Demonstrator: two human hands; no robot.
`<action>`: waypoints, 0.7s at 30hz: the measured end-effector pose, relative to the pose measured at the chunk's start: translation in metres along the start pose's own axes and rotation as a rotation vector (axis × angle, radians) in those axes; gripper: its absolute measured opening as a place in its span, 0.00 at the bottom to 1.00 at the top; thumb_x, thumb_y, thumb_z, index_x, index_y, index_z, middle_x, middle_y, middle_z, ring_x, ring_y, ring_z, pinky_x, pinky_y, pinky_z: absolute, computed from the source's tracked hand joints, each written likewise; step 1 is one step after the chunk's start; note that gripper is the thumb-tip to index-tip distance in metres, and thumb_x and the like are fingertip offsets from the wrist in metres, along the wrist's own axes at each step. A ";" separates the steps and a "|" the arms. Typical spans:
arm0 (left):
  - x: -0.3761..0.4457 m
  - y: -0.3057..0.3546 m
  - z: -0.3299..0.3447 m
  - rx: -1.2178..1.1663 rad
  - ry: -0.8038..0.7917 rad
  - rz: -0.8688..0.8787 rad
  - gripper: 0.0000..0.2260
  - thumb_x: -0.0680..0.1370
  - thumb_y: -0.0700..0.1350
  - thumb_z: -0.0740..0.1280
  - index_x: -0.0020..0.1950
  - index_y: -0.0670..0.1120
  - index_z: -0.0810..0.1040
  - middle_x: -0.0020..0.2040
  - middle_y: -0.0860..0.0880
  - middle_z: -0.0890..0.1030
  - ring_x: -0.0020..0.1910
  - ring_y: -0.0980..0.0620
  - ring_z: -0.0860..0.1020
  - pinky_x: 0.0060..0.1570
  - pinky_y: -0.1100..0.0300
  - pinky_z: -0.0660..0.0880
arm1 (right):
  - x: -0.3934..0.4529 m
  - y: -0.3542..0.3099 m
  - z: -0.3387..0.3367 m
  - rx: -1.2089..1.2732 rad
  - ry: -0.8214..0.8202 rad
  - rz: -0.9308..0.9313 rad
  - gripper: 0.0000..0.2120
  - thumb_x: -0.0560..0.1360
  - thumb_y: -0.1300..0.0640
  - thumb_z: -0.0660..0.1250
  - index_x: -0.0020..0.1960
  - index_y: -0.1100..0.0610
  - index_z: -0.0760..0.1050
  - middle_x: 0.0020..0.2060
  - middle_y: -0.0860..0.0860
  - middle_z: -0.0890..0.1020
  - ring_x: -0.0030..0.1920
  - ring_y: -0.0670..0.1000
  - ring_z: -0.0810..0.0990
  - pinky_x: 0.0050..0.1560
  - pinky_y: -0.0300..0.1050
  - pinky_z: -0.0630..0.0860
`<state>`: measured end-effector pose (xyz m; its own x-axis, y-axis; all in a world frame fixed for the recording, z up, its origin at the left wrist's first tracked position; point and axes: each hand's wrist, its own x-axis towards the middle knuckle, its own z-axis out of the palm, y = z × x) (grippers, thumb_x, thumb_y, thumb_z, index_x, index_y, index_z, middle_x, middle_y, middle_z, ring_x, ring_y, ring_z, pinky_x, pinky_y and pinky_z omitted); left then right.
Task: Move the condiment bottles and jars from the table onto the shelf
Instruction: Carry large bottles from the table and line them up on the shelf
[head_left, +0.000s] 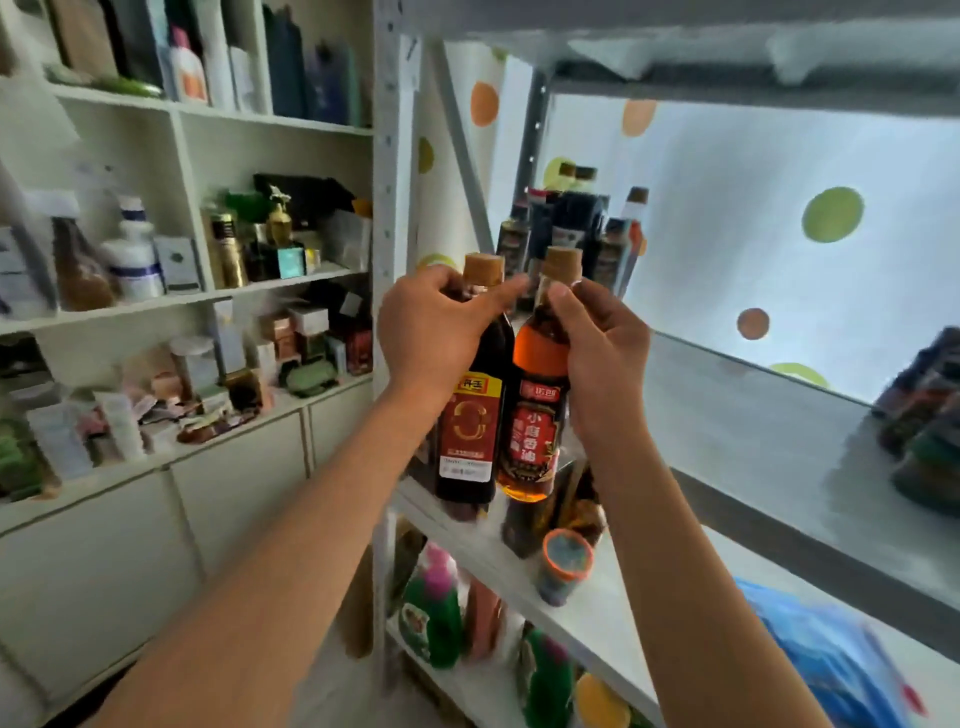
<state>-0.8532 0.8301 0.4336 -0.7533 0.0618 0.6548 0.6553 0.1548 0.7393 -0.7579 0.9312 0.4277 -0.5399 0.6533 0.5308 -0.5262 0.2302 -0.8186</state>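
My left hand (434, 325) grips the neck of a dark sauce bottle (470, 431) with a tan cap and a red and yellow label. My right hand (605, 353) holds the neck of an amber sesame oil bottle (535, 415) with a tan cap and a red label. Both bottles hang upright side by side, touching, in front of the grey metal shelf (769, 431). At the shelf's back left corner stand several dark bottles (566, 228).
More dark jars (930, 415) sit at the shelf's right end. On the board below are a jar with an orange-rimmed lid (563, 569) and a blue bag (831, 660). Green bottles (431, 618) stand lower down. A white cabinet (182, 291) crowded with cosmetics fills the left.
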 end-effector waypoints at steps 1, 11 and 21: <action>0.011 0.001 0.010 -0.013 -0.019 0.009 0.26 0.62 0.75 0.67 0.33 0.51 0.78 0.30 0.55 0.79 0.29 0.58 0.77 0.31 0.50 0.78 | 0.013 0.000 0.000 -0.012 0.019 -0.011 0.06 0.75 0.53 0.71 0.48 0.54 0.84 0.40 0.52 0.86 0.40 0.50 0.84 0.42 0.43 0.80; 0.088 0.000 0.111 -0.095 -0.075 0.066 0.26 0.66 0.75 0.64 0.37 0.52 0.80 0.31 0.58 0.79 0.31 0.61 0.77 0.30 0.63 0.71 | 0.114 0.022 -0.010 -0.084 0.223 -0.082 0.05 0.75 0.57 0.71 0.45 0.58 0.84 0.37 0.52 0.85 0.37 0.49 0.82 0.42 0.47 0.80; 0.112 -0.004 0.156 -0.134 -0.084 0.057 0.27 0.67 0.73 0.66 0.27 0.50 0.74 0.23 0.55 0.74 0.24 0.59 0.73 0.27 0.65 0.63 | 0.154 0.045 -0.029 -0.088 0.283 -0.089 0.08 0.76 0.55 0.71 0.41 0.58 0.81 0.33 0.53 0.82 0.34 0.49 0.79 0.37 0.44 0.78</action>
<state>-0.9490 0.9906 0.4790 -0.7127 0.1496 0.6853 0.6948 0.0164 0.7190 -0.8460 1.0632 0.4663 -0.2830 0.8001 0.5289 -0.4974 0.3491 -0.7942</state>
